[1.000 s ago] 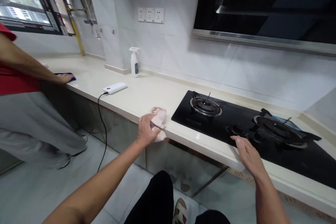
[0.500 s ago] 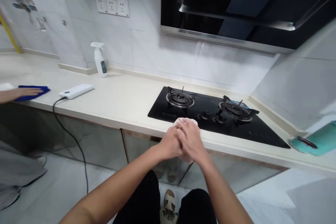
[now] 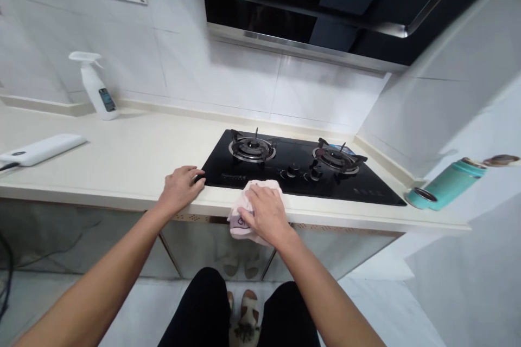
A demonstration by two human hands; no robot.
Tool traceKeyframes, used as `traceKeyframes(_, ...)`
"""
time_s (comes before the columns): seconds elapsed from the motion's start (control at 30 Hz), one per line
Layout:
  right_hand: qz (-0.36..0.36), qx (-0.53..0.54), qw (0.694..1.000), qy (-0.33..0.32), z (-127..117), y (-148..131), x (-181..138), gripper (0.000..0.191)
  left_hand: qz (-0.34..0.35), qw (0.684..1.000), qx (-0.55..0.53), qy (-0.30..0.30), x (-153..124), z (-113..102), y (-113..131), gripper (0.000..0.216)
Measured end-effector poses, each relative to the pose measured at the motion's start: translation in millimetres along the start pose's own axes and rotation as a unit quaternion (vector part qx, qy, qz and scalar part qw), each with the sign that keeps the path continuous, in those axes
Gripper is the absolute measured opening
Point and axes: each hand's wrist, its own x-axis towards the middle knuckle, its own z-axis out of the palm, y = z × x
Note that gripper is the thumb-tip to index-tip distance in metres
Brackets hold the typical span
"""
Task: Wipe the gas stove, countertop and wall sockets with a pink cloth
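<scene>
evidently, from the left: a white spray bottle stands near the wall; left hand, fingers loosely spread, at the near left corner of the stove; pink cloth overhanging the front edge of the counter, right hand closed over it; green flask far right.

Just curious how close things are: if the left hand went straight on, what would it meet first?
The left hand would probably meet the stove first, at its front left corner, though the two may be touching now.
</scene>
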Motion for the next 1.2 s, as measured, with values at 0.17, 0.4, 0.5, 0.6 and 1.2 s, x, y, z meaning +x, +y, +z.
traceKeyframes(0.17,0.152,-0.042,0.986,0.05,-21.7,72.1,-46.7,0.042,-0.011,0.997,0.055,-0.045,-4.6,5.9,-4.8,0.057)
traceKeyframes(0.4,0.284,-0.058,0.944,0.158,-49.0,194.9,-127.6,0.048,-0.014,0.995,0.083,-0.055,-8.1,-0.1,6.3,0.061)
traceKeyframes(0.5,0.331,-0.062,0.916,0.218,-61.1,212.7,-150.3,0.052,-0.012,0.996,0.076,-0.042,-8.2,0.2,8.4,0.06)
traceKeyframes(0.6,0.352,0.003,0.911,0.217,-75.7,203.6,-163.2,0.05,-0.011,0.997,0.066,-0.034,-9.1,0.7,9.0,0.061)
traceKeyframes(1.2,0.34,-0.116,0.933,-0.033,-60.7,197.0,-71.5,0.066,0.008,0.996,0.085,0.003,-15.1,1.9,15.5,0.051)
